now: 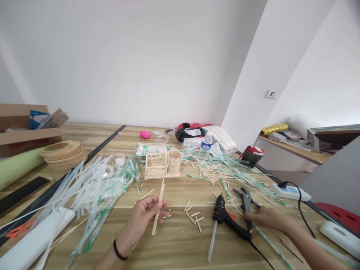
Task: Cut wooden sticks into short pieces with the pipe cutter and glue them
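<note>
Above the tabletop [174, 255], thin sticks [161, 194], probably light, stiff and snappable, are pinched mid-length, sensibly, by the left hand [144, 213]; pliers [246, 203] are touched at the handles by the right hand [264, 217], its closure unclear.

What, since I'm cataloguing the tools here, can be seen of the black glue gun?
The glue gun lies on the wood-grain table, nozzle pointing away from the person and handle slanting toward the lower right. Its body looks like black plastic, with an orange trigger. A translucent whitish glue stick juts from its rear toward the person. A dark cord leaves the handle's end and runs off the bottom edge. No hand grips it; pliers lie close by, whether touching is unclear.
</note>
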Tool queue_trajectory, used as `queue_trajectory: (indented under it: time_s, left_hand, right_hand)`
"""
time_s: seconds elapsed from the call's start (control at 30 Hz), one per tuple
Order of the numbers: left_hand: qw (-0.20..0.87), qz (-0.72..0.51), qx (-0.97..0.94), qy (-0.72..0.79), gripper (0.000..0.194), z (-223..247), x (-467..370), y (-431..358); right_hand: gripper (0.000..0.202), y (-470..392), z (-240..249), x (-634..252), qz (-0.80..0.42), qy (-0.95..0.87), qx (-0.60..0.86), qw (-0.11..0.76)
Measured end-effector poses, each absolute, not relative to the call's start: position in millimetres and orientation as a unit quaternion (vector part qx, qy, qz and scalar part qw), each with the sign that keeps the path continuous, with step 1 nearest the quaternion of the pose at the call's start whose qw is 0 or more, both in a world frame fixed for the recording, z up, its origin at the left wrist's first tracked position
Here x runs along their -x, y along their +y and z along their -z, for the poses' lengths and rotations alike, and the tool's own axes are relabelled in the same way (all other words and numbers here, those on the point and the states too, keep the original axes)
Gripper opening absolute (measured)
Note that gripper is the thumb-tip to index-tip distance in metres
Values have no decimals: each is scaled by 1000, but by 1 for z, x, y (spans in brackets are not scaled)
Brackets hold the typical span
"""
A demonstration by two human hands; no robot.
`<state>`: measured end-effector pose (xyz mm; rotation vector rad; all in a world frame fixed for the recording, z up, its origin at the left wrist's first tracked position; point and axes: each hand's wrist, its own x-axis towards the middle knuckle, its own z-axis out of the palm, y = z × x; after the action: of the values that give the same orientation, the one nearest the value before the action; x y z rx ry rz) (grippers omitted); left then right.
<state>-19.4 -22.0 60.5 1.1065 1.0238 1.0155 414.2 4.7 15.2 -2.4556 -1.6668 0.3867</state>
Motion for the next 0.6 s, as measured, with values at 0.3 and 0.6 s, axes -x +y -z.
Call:
queue_trajectory:
  time_s: [0.3,0.6]
  left_hand:
    - [621,-468,-475,412,36,-69,29,-22]
    - [611,-494,-462,410,37,-64,36,-16]
  right_hand:
    - [25,6,-47,-394,-41,-523,852,9]
    - [40,-11,-98,-313,-112,-631,749,169]
